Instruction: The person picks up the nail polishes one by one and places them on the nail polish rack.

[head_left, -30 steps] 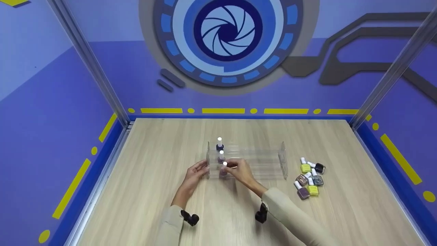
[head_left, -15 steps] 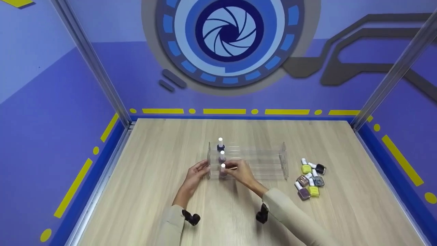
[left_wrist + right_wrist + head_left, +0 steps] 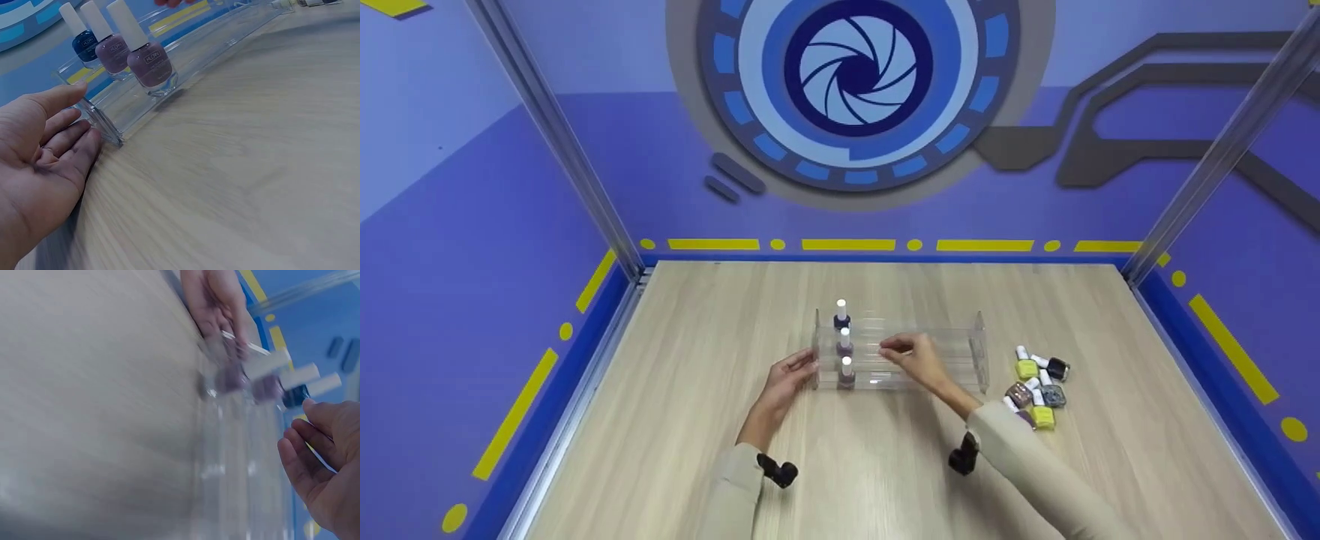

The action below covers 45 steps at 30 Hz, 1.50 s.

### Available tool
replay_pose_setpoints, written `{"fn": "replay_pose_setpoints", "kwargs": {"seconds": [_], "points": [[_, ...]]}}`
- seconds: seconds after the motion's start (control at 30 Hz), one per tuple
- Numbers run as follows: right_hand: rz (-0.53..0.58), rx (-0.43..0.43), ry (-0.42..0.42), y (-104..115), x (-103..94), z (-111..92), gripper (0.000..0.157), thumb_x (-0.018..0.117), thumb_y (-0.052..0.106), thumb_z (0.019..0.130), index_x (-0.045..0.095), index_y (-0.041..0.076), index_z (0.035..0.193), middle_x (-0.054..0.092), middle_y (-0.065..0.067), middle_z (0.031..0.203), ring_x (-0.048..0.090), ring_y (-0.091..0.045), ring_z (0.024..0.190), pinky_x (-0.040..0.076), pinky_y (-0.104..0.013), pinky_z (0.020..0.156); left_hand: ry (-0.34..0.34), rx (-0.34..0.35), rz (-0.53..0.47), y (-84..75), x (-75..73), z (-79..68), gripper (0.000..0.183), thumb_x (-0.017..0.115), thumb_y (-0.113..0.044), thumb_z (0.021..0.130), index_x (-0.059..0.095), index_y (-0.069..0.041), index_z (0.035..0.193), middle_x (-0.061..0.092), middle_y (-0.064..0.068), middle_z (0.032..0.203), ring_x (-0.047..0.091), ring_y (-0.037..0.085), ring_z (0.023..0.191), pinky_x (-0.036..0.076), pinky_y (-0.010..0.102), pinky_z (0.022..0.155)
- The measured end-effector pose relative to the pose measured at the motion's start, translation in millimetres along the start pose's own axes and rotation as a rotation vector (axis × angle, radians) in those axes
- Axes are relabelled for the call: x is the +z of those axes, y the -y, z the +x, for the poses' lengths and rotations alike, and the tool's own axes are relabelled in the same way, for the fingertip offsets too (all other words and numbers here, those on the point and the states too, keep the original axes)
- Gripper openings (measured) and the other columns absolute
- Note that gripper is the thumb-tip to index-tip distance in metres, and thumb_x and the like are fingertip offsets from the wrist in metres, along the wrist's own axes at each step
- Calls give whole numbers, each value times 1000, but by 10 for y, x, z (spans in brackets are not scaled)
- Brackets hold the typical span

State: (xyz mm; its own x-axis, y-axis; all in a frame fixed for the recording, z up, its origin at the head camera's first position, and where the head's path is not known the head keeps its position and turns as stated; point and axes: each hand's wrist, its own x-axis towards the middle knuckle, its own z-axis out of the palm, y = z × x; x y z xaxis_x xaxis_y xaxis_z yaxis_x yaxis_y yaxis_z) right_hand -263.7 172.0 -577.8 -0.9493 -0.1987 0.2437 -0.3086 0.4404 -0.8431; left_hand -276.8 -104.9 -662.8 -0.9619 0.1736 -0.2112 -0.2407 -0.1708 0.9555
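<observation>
Three nail polish bottles (image 3: 844, 350), all white-capped, stand front to back on the tiers of a clear rack (image 3: 979, 360), near its left end; the rear one is dark blue, the others mauve. The left hand (image 3: 786, 384) touches that end, its grip loosely spread. The right hand (image 3: 921, 365) hovers over the rack, grip parted. Six loose bottles (image 3: 1027, 369) lie clustered on the bench (image 3: 855, 465) to the right.
</observation>
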Motion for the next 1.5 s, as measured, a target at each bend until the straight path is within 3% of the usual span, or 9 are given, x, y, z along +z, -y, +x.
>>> {"fn": "replay_pose_setpoints", "kwargs": {"seconds": [0.13, 0.33, 0.57, 0.67, 0.77, 0.9, 1.3, 1.5], "points": [[-31, 70, -95, -14, -340, 69, 13, 74, 2, 91, 77, -7, 99, 78, -22, 94, 70, -16, 79, 54, -13, 69, 0, -15, -12, -38, -1, 19, 56, 68, -10, 98, 47, 7, 147, 46, 26, 155, 55, 23, 137, 52, 27, 108], [-117, 220, -238, -192, -951, 79, 19, 75, 10, 93, 78, -5, 103, 78, -23, 95, 63, -3, 69, 50, -10, 61, 14, -22, 2, -34, 1, 24, 53, 65, -7, 99, 47, 7, 147, 47, 26, 155, 50, 31, 143, 51, 29, 110], [-276, 290, -308, -491, -1632, -27, 23, 70, 10, 95, 75, -9, 106, 77, -26, 95, 67, -7, 66, 48, -8, 54, 8, -12, -18, -56, -14, 69, 53, 65, -2, 97, 48, 7, 147, 47, 25, 155, 48, 32, 144, 54, 22, 103], [-356, 296, -311, -603, -1820, -110, 22, 69, 9, 94, 75, -9, 105, 77, -26, 96, 72, -18, 72, 52, -15, 59, 17, -12, -16, -66, -10, 84, 54, 67, -4, 96, 49, 6, 146, 47, 24, 155, 49, 31, 144, 54, 23, 104], [-445, 301, -251, -708, -1919, -206, 21, 66, 7, 94, 75, -9, 105, 76, -27, 101, 74, -32, 85, 60, -34, 72, 29, -14, -15, -79, -5, 97, 55, 68, -3, 96, 49, 6, 147, 47, 25, 155, 50, 31, 142, 54, 24, 103], [-501, 334, -113, -833, -1966, -323, 25, 58, 4, 96, 71, -11, 112, 72, -31, 111, 69, -44, 100, 57, -56, 87, 50, 4, -31, -105, 1, 109, 54, 63, 3, 97, 45, 9, 147, 44, 29, 154, 47, 36, 143, 54, 22, 102], [-485, 597, 59, -1085, -2023, -523, 35, 53, 8, 103, 59, -14, 130, 60, -36, 130, 61, -47, 116, 52, -59, 96, 132, 9, -23, -185, 3, 171, 61, 61, 7, 96, 36, 11, 151, 37, 32, 158, 37, 43, 149, 42, 38, 120], [-477, 661, 83, -1145, -1991, -529, 33, 50, 6, 103, 60, -12, 128, 62, -33, 127, 62, -44, 114, 53, -58, 94, 129, 11, -57, -189, -5, 201, 63, 62, 8, 95, 36, 10, 152, 38, 31, 158, 38, 41, 148, 48, 28, 112]]}}
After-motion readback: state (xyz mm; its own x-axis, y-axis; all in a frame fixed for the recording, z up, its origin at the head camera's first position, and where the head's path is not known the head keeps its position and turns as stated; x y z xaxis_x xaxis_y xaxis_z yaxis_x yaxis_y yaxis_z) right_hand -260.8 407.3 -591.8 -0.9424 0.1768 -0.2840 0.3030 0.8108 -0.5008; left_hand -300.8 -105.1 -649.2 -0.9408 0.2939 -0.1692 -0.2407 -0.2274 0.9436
